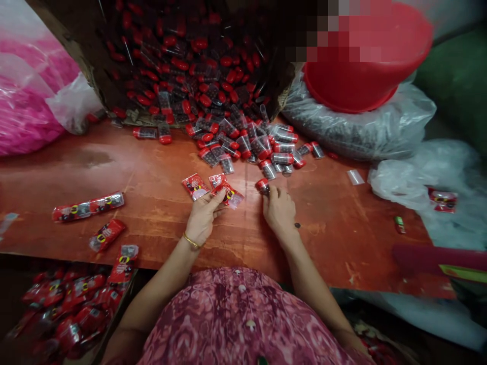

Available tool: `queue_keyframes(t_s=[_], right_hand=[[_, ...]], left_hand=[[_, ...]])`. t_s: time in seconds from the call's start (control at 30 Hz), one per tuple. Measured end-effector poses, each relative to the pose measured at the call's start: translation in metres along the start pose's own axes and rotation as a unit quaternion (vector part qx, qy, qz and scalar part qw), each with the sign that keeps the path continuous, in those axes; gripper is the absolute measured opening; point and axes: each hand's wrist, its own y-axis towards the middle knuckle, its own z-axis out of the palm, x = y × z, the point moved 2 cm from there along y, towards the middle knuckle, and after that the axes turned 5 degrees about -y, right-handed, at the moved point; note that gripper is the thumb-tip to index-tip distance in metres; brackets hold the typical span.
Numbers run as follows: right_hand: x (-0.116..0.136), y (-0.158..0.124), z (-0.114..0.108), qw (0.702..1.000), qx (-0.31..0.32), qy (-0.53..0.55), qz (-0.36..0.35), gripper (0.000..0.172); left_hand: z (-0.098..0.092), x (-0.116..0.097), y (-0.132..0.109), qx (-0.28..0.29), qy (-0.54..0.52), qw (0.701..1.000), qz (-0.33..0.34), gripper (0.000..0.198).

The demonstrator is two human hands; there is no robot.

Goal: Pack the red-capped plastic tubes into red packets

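Observation:
My left hand (201,215) rests on the reddish table (152,172) and pinches a small red printed sleeve (228,194) between thumb and fingers. Another red sleeve (195,185) lies flat just left of it. My right hand (279,210) is closed round a small clear tube with a red cap (262,186), held at its fingertips. Straight ahead, a heap of the same red-capped tubes (243,142) spills from a tilted cardboard box (182,61) onto the table.
Sleeved tubes (88,207) lie on the table at the left, and a box of them (72,309) sits below the front left edge. A red bucket (365,66) stands on a plastic bag (361,121) at the back right. Pink bags (26,91) are at far left.

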Motion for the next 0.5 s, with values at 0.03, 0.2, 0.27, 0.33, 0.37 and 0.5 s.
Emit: queue_keyframes(t_s=[0.03,0.2,0.27,0.33,0.37,0.5], right_hand=[[-0.002,-0.001,-0.002,0.999,0.005,0.043,-0.001,0.032],[-0.005,-0.026,-0.026,0.917,0.078,0.390,-0.023,0.025],[0.002,-0.037,-0.035,0.867,0.143,0.476,-0.025,0.021],[0.012,-0.043,-0.041,0.835,0.190,0.515,-0.023,0.017],[0.016,-0.044,-0.042,0.827,0.201,0.525,-0.021,0.015],[0.024,-0.039,-0.043,0.827,0.185,0.531,-0.016,0.013]], left_hand=[[0.000,0.000,0.000,0.000,-0.002,1.000,-0.001,0.040],[-0.002,0.001,0.002,-0.011,0.008,1.000,0.003,0.037],[-0.001,0.002,0.002,0.000,0.017,1.000,0.011,0.037],[0.001,0.003,0.001,0.015,0.026,0.999,0.019,0.036],[0.002,0.004,0.000,0.024,0.033,0.999,0.023,0.035],[0.004,0.002,-0.003,0.062,0.058,0.995,0.052,0.033]])
